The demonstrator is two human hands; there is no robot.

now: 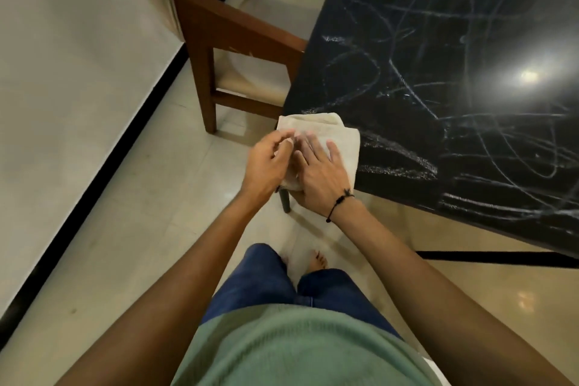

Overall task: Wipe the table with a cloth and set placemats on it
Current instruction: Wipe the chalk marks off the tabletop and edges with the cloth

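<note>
A folded cream cloth (329, 135) lies on the near corner of the black chalk-scribbled table (438, 72), the right hand (319, 175) pressing it flat-fingered while the left hand (269, 163), fingers curled, pinches its edge

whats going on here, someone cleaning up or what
A person stands at the corner of a dark table covered in chalk-like scribbles. A folded cloth lies on that corner. The right hand rests flat on it, and the left hand touches its near edge with curled fingers. No placemats are in view, and a chair stands nearby.
</note>
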